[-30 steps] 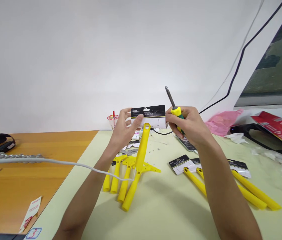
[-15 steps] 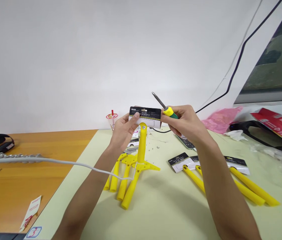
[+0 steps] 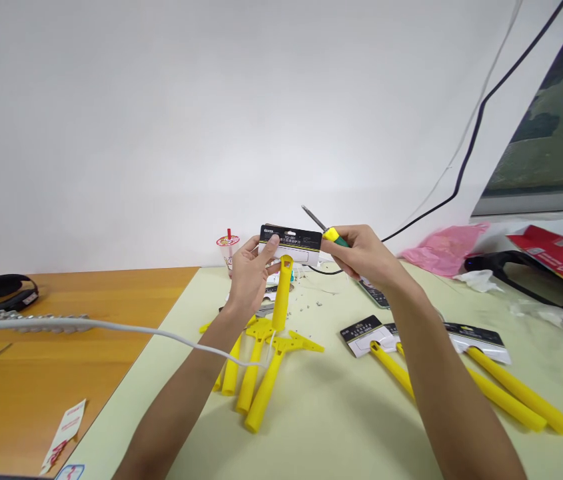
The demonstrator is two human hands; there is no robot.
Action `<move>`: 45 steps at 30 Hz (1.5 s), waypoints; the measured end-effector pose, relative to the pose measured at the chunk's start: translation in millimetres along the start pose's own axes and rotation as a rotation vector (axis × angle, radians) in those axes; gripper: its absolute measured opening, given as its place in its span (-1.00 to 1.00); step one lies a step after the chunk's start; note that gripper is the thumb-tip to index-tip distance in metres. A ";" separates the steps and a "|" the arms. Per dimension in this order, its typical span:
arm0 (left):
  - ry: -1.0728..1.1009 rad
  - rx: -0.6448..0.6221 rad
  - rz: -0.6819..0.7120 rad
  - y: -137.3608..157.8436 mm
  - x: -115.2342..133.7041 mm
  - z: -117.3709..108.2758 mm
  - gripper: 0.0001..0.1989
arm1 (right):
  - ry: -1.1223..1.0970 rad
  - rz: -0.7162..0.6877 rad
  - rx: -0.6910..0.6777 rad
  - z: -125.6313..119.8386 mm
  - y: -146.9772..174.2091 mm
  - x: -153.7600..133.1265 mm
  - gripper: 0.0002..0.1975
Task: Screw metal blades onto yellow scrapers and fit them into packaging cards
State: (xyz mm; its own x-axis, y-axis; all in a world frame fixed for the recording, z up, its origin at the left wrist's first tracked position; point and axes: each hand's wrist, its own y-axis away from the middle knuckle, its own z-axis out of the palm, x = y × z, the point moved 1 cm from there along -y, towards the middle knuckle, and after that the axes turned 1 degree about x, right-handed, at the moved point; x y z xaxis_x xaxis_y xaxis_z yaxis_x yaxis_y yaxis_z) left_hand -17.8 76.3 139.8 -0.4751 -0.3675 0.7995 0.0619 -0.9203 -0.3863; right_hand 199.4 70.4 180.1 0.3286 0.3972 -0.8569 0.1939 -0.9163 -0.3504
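My left hand (image 3: 250,283) is closed on a black-and-white header card (image 3: 311,256), with the thumb across its front. A yellow tube-shaped handle (image 3: 282,300) extends down from the card's lower edge. My right hand (image 3: 368,250) is wrapped around a screwdriver (image 3: 332,235) with a yellow and green grip, its metal tip pointing up and left. The right fingertips are at the card's right edge; whether they pinch it I cannot tell. Below lie several yellow scraper-like tools (image 3: 264,393) with wide heads. To the right are yellow handles (image 3: 516,393) with cards attached.
A grey-white cable (image 3: 151,330) crosses in front of my left forearm. Behind my hands are a drink cup (image 3: 227,245) and a dark phone-like device (image 3: 375,293). Pink plastic (image 3: 446,250) and a red package (image 3: 561,257) lie right. An orange-brown wooden surface (image 3: 111,300) adjoins on the left.
The view has tilted slightly up, so everything appears lower. The screwdriver lies at a slightly flatter angle. Both hands keep their holds.
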 end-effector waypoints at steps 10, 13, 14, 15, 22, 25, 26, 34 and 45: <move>0.003 0.011 0.028 4.4 3.3 2.7 -0.58 | -0.028 -0.087 0.176 6.7 0.5 -6.2 -0.42; 0.013 -0.025 0.028 7.8 4.0 6.7 -0.57 | -0.067 -0.124 0.220 8.0 -0.7 -5.3 -0.43; 0.019 -0.035 0.028 9.1 3.8 8.5 -0.56 | -0.098 -0.131 0.240 8.0 -1.2 -4.7 -0.41; 0.022 -0.051 0.024 10.3 3.2 10.5 -0.55 | -0.133 -0.135 0.259 7.7 -1.5 -4.1 -0.39; -0.130 -0.260 -0.172 18.5 -8.7 19.4 -0.47 | -0.228 -0.171 0.333 0.1 -0.8 -3.7 -0.38; -0.150 -0.248 -0.151 19.8 -10.3 19.1 -0.50 | -0.202 -0.161 0.342 -1.5 -0.9 -4.2 -0.38; -0.149 -0.243 -0.130 19.8 -10.2 18.9 -0.51 | -0.194 -0.150 0.338 -1.4 -1.0 -4.4 -0.38; -0.153 -0.220 -0.063 17.7 -9.8 19.0 -0.57 | -0.164 -0.135 0.306 2.1 2.2 -7.2 -0.38; 0.104 -0.286 -0.201 3.5 -10.7 3.5 -0.61 | -0.133 -0.184 0.233 1.9 9.9 -14.5 -0.38</move>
State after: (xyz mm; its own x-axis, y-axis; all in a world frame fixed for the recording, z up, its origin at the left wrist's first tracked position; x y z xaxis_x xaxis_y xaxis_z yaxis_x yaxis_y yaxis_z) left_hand -9.3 76.6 131.4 -0.5406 -0.1542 0.8270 -0.2827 -0.8926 -0.3512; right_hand 194.8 55.4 188.3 0.1808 0.5610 -0.8078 0.0169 -0.8230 -0.5677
